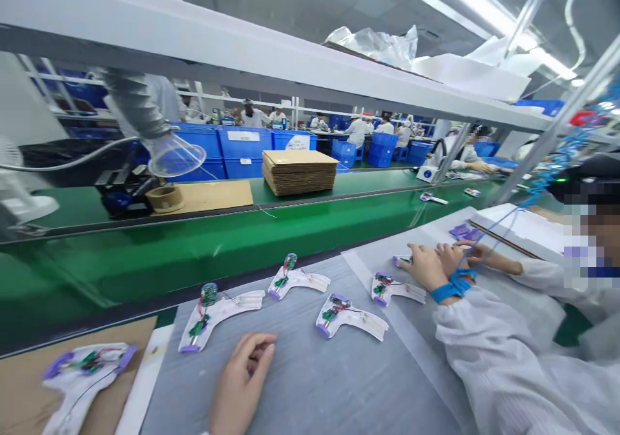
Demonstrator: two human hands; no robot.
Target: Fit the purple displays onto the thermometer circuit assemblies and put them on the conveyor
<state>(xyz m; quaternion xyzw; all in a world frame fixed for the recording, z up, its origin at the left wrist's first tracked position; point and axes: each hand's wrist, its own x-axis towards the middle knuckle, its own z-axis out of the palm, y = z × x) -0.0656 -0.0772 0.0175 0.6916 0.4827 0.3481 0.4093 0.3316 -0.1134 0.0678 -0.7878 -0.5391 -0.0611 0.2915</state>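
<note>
My left hand (243, 380) is loosely curled above the grey mat, its thumb apart from the forefinger and nothing between them. At the right, my right hand (427, 269) has its fingers closed on one end of a white shell (402, 261), mostly hidden by the hand. Other open white shells with purple ends, green boards and wires lie nearby: one (201, 322) beyond my left hand, one (296, 280) farther back, one (349, 317) between my hands, and one (382, 288) near my right hand. Another shell (90, 374) rests on cardboard at the left.
A co-worker's hands (489, 254) are close beside my right hand, near a blue coiled cord (557, 161). A green conveyor belt (203, 244) runs behind the mat. Beyond it are stacked cardboard (299, 173), a tape roll (165, 198) and a suction hood (175, 155). A shelf (252, 57) crosses above.
</note>
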